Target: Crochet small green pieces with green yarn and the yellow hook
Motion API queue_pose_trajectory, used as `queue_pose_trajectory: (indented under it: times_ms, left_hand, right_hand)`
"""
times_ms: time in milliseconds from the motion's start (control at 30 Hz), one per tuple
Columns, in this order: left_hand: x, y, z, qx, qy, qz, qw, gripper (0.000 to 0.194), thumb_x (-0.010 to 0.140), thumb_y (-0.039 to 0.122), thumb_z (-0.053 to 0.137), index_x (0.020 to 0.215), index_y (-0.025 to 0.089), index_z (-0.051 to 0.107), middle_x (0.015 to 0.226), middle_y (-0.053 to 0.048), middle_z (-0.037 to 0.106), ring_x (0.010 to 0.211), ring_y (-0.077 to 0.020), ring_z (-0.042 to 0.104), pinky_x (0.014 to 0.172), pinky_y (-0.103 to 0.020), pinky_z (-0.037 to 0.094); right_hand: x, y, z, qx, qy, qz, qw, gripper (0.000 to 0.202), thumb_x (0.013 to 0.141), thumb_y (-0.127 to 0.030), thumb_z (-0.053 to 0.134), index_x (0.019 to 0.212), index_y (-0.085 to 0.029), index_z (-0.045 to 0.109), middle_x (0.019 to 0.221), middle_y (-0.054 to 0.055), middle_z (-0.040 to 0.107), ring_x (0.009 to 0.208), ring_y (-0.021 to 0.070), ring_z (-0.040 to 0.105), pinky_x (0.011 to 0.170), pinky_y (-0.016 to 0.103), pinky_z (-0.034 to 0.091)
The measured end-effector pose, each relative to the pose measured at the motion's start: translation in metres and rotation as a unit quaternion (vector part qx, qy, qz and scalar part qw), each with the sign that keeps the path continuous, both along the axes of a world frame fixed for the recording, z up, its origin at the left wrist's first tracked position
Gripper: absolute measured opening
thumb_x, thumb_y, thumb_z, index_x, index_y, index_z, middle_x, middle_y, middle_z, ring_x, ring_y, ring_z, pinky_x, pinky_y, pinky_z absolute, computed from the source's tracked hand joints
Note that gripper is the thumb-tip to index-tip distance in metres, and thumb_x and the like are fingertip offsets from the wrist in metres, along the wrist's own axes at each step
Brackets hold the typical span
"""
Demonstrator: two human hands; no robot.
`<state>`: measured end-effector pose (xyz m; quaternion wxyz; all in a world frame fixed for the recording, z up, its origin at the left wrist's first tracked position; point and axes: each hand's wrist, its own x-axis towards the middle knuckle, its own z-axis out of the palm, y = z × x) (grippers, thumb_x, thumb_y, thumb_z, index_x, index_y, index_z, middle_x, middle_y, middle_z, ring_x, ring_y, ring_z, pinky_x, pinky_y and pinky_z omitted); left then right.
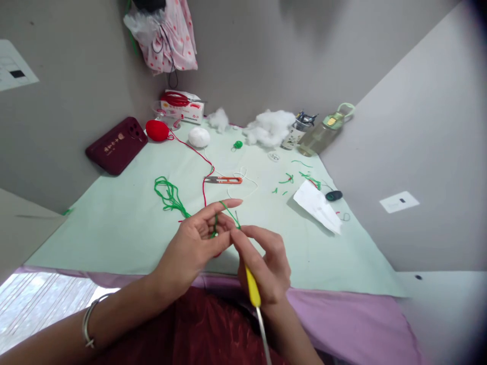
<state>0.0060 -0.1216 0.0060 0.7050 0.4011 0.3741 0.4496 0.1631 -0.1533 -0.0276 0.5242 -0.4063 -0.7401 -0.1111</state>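
On my head view, the left hand [192, 241] pinches green yarn [230, 213], index finger [233, 203] extended, I judge, for tension; the right hand [268, 263] grips the yellow-handled crochet hook [252, 286] pen-fashion above the tablecloth [323, 263], its tip unclear.

Silver bangle [85, 322] with cross charm [90, 343] behind the left hand [194, 242] — glossy dark-red garment [182, 329].
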Motion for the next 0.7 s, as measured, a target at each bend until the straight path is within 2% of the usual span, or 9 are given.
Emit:
queue_pose_trajectory:
  times_ms: [67,133,267,333,433,500,567,633,700]
  left_hand:
    - [-0.001,0.003,0.0,-0.08,-0.068,-0.042,0.994,0.047,0.079,0.033,0.088,0.124,0.025,0.078,0.081,0.001,0.063,0.07,-0.011,0.051,0.066,-0.023,0.045]
    - [-0.002,0.006,0.0,-0.12,-0.105,-0.05,0.986,0.042,0.078,0.032,0.089,0.118,0.022,0.081,0.078,0.001,0.061,0.071,-0.0104,0.052,0.074,-0.023,0.048]
    - [-0.003,0.007,0.0,-0.069,-0.079,-0.034,0.994,0.037,0.081,0.026,0.087,0.117,0.026,0.08,0.081,0.003,0.062,0.075,-0.0102,0.054,0.074,-0.022,0.047]
    - [-0.001,0.005,-0.001,-0.031,-0.056,-0.029,0.998,0.038,0.082,0.026,0.086,0.119,0.029,0.08,0.084,0.002,0.065,0.077,-0.011,0.056,0.072,-0.022,0.045]
    - [0.002,0.002,-0.001,-0.008,-0.046,-0.006,0.999,0.039,0.082,0.024,0.086,0.12,0.031,0.079,0.085,0.003,0.067,0.08,-0.012,0.058,0.074,-0.023,0.045]
    - [0.003,0.003,-0.002,-0.029,-0.058,-0.013,0.998,0.042,0.081,0.026,0.087,0.123,0.03,0.079,0.081,0.003,0.066,0.073,-0.0104,0.053,0.068,-0.022,0.042]
    - [0.002,0.006,-0.002,-0.075,-0.08,-0.044,0.993,0.044,0.079,0.028,0.089,0.122,0.026,0.079,0.074,0.004,0.061,0.063,-0.008,0.044,0.061,-0.021,0.038]
    - [0.0,0.009,-0.002,-0.119,-0.103,-0.065,0.985,0.041,0.078,0.03,0.089,0.117,0.022,0.082,0.071,0.005,0.056,0.058,-0.0056,0.036,0.063,-0.021,0.041]
    - [-0.001,0.011,-0.003,-0.126,-0.115,-0.055,0.984,0.034,0.079,0.029,0.089,0.112,0.021,0.083,0.073,0.006,0.056,0.056,-0.0041,0.034,0.075,-0.023,0.047]
  right_hand:
    - [-0.002,0.001,-0.001,-0.006,0.043,0.003,0.999,0.036,0.096,-0.01,0.063,0.124,-0.029,0.074,0.11,0.008,0.075,0.097,0.0213,0.074,0.076,0.036,0.064]
    - [-0.002,0.003,0.003,-0.054,0.146,0.041,0.987,0.03,0.099,-0.011,0.059,0.118,-0.028,0.075,0.1,0.006,0.076,0.089,0.0192,0.072,0.074,0.035,0.062]
    - [-0.004,0.006,0.016,-0.156,0.318,0.115,0.928,0.024,0.103,-0.016,0.054,0.103,-0.025,0.076,0.081,0.001,0.072,0.073,0.0158,0.067,0.064,0.032,0.057]
    - [-0.005,0.007,0.017,-0.174,0.316,0.131,0.923,0.023,0.102,-0.016,0.056,0.103,-0.026,0.077,0.089,0.003,0.075,0.077,0.0166,0.07,0.064,0.032,0.058]
    - [-0.007,0.005,0.011,-0.142,0.238,0.099,0.956,0.029,0.1,-0.011,0.058,0.114,-0.028,0.077,0.098,0.005,0.077,0.087,0.0181,0.073,0.071,0.033,0.062]
    - [-0.006,0.002,0.005,-0.088,0.159,0.055,0.982,0.036,0.097,-0.008,0.063,0.122,-0.029,0.076,0.106,0.006,0.077,0.093,0.0195,0.074,0.075,0.034,0.064]
    - [-0.004,0.001,0.002,-0.055,0.115,0.03,0.991,0.038,0.094,-0.008,0.066,0.124,-0.03,0.075,0.113,0.008,0.076,0.098,0.0207,0.074,0.078,0.035,0.064]
    - [-0.001,0.002,0.004,-0.075,0.164,0.038,0.983,0.032,0.097,-0.009,0.064,0.118,-0.028,0.077,0.103,0.006,0.076,0.093,0.0194,0.073,0.077,0.035,0.062]
    - [0.0,0.004,0.01,-0.121,0.275,0.075,0.951,0.026,0.101,-0.011,0.058,0.109,-0.027,0.078,0.088,0.002,0.073,0.08,0.0161,0.069,0.071,0.033,0.059]
